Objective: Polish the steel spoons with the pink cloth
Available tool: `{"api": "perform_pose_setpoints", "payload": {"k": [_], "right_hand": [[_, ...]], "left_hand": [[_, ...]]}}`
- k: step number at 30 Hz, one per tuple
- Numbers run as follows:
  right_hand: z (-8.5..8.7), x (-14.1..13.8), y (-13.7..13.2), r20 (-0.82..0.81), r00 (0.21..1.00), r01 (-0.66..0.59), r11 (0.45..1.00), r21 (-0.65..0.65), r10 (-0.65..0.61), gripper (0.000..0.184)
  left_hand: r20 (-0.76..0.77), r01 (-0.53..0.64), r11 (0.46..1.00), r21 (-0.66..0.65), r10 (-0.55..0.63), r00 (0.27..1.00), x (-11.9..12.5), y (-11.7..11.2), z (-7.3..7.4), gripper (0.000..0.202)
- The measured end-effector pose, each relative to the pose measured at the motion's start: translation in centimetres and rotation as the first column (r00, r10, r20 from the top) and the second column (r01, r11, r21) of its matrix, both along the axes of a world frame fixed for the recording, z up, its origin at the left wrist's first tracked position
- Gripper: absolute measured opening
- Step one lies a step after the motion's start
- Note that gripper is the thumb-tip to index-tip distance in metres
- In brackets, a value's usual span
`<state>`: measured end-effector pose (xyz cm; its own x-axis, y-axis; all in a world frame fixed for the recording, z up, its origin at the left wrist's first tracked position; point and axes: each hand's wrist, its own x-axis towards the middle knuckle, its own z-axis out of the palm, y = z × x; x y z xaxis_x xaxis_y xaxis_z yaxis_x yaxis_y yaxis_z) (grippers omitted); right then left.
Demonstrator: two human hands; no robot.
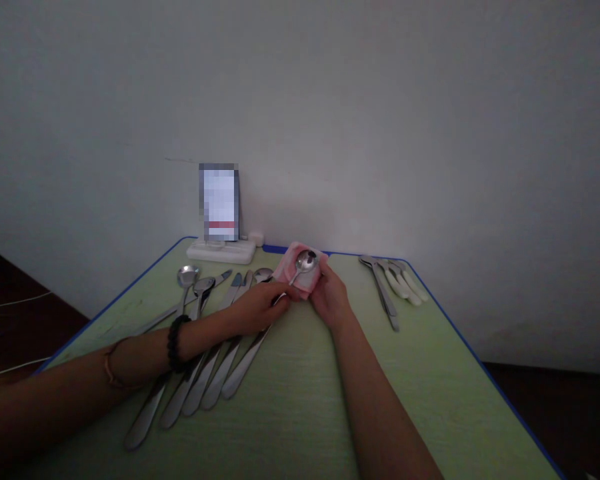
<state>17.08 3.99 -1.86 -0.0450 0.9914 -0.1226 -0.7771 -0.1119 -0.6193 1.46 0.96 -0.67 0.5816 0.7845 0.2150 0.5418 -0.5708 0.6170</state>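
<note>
My left hand (263, 308) pinches the handle of a shiny metal spoon (306, 261), its bowl pointing away from me. Behind that bowl lies a pink and white cloth (286, 265), which my right hand (331, 293) grips from the right side. Part of the right fingers is hidden under the cloth. Beneath and beside my left forearm, several metal spoons and knives lie side by side, among them a round-bowled ladle (187, 275), a spoon (203, 287) and a knife (214, 380). My forearm covers the middles of some of them.
At the table's far right lies a group of cutlery, some metal (386, 297), some with white handles (399, 285). A lit phone (221, 203) stands on a white holder (221, 252) at the back left. A grey wall (380, 133) borders the blue-edged green table (300, 413).
</note>
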Motion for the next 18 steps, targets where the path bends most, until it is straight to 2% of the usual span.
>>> {"api": "perform_pose_setpoints", "payload": {"k": [3, 7, 14, 18], "right_hand": [[0.5, 0.3, -0.3, -0.055, 0.999, 0.001, 1.000, 0.030, 0.000, 0.023], [0.9, 0.6, -0.5, -0.125, 0.992, 0.023, 1.000, 0.010, -0.022, 0.028], [-0.1, 0.9, 0.1, -0.118, 0.992, 0.051, 0.999, -0.018, -0.053, 0.023], [0.2, 0.8, -0.1, -0.122, 0.990, 0.075, 0.995, 0.073, -0.066, 0.027]], "left_hand": [[0.012, -0.014, 0.999, -0.028, 0.015, 1.000, -0.1, 0.1, 0.1, 0.024], [0.045, -0.022, 1.000, -0.019, 0.023, 0.999, -0.2, 0.0, 0.0, 0.024], [0.125, 0.024, 0.999, -0.034, -0.020, 0.992, -0.4, -0.1, -0.3, 0.028], [0.197, 0.007, 0.996, -0.086, 0.010, 0.980, -0.3, -0.1, -0.3, 0.029]]}}
